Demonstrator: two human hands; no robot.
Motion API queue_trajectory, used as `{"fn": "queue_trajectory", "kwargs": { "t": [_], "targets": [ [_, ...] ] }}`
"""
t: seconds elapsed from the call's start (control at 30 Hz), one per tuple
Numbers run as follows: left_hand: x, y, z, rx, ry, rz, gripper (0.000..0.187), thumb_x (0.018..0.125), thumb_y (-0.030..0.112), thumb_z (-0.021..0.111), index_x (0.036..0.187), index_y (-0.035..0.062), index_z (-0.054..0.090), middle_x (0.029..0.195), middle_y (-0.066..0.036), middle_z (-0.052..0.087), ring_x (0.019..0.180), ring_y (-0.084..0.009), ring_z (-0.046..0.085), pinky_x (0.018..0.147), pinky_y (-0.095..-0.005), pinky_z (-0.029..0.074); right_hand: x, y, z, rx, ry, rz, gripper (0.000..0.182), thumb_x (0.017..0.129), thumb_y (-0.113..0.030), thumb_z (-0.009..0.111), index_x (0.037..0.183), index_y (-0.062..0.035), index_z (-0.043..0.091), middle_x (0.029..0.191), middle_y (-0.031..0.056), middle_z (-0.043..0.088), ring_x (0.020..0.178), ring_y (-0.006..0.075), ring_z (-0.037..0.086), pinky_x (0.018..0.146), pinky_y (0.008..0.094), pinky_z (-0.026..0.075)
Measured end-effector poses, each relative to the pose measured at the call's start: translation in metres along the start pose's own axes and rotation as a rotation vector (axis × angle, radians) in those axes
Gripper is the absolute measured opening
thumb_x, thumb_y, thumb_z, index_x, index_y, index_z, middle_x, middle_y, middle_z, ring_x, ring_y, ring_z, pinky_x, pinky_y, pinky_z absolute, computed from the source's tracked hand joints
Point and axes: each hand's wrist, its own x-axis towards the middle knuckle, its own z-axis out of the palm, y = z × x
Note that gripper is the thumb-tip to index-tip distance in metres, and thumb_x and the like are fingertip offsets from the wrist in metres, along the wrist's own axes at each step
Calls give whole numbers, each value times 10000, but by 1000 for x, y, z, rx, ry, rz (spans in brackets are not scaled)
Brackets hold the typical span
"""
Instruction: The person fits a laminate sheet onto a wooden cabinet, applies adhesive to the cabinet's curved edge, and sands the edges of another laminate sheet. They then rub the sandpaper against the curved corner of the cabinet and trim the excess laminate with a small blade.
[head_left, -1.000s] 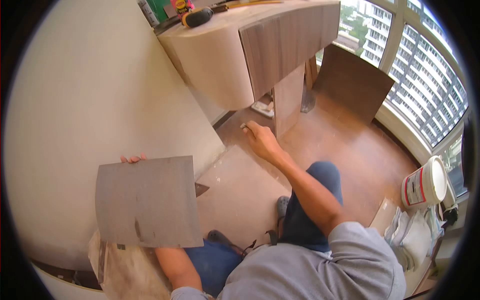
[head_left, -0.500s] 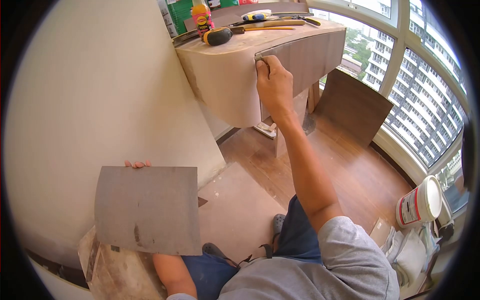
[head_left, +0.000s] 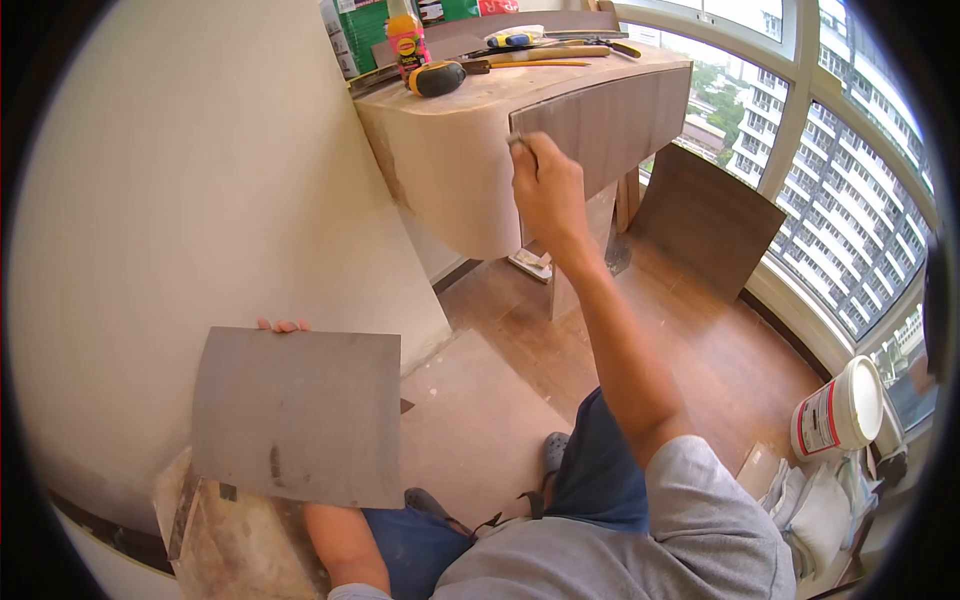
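Observation:
My left hand (head_left: pixel 283 325) is closed on a slightly curved grey-brown laminate sheet (head_left: pixel 300 415). Only its fingertips show over the sheet's top edge; the rest is hidden behind it. At the rounded counter, my right hand (head_left: pixel 548 185) pinches a small greyish piece (head_left: pixel 517 141), mostly covered by the fingers. It sits against the vertical edge where a brown wood-grain panel (head_left: pixel 610 125) meets the pale curved corner (head_left: pixel 445 180).
On the countertop lie a yellow-black tape measure (head_left: pixel 437 78), a bottle (head_left: pixel 407 45) and several tools. A dark board (head_left: pixel 705 220) leans by the window. A white bucket (head_left: pixel 838 405) stands at right; a dusty worktable (head_left: pixel 240 540) is at lower left.
My right hand has slid a little down along the panel's edge with the small piece. The laminate sheet in my left hand has shifted slightly up and right in view.

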Motion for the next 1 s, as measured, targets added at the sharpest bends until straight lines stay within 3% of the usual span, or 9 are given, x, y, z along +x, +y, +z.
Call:
{"fn": "queue_trajectory", "kwargs": {
  "t": [0.17,0.3,0.4,0.47,0.67,0.7,0.8,0.93,1.0],
  "targets": [
    [10,4,-28,30,-128,7,605,1167,380,269,1632,-6,304,1340,-164,560,1373,-259,518,1340,-409,274,32,-3,13,-184,82,-24,212,1063,-194,580,994,-16,670,829,262,693,785,482,676,721,500,525],
    [-3,-7,7,77,-86,93,623,1161,394,274,1626,-20,299,1352,-149,547,1382,-250,507,1343,-411,268,23,-6,10,-173,77,28,203,1066,-184,572,980,-22,662,855,270,694,819,506,667,738,520,523],
    [-2,1,1,84,-50,68,614,1163,385,266,1620,-23,308,1347,-143,547,1378,-249,510,1343,-413,268,-2,7,6,-213,-83,-62,190,1064,-180,576,1004,-29,675,864,262,700,816,504,671,737,519,527],
    [-1,4,0,114,-63,58,609,1164,381,263,1618,-21,316,1344,-139,550,1373,-250,515,1343,-414,268,-31,5,7,-163,-49,-30,219,1060,-205,562,1001,-20,663,821,291,693,827,524,680,746,589,520],
    [2,5,0,22,21,48,579,1173,371,262,1604,-1,367,1349,-140,582,1363,-241,534,1334,-403,292,19,-8,8,-109,79,0,223,1055,-215,601,1003,-8,667,817,264,695,772,485,676,725,535,522],
    [9,12,-21,33,-39,31,566,1176,361,256,1604,11,378,1352,-143,588,1361,-240,538,1330,-407,299,25,-9,10,-173,87,9,223,1055,-212,615,999,-5,673,827,248,695,748,459,670,712,486,527],
    [11,16,-34,65,-115,19,540,1182,339,252,1603,34,398,1350,-141,598,1355,-237,545,1326,-414,308,27,-9,16,-119,135,-16,229,1055,-222,608,985,-10,660,834,260,690,780,479,667,711,510,518],
    [9,15,-22,77,-21,-2,515,1186,315,269,1611,56,400,1325,-135,611,1344,-235,554,1321,-412,318,19,-1,16,-200,101,-36,216,1053,-215,605,990,-14,651,849,273,688,818,494,668,719,531,513],
    [8,14,-17,46,-2,-7,514,1186,313,275,1609,50,401,1315,-137,615,1339,-236,557,1321,-410,319,-6,12,13,-306,-105,-95,193,1054,-194,599,1009,-14,652,847,277,682,822,500,667,717,545,505]
  ]
}}
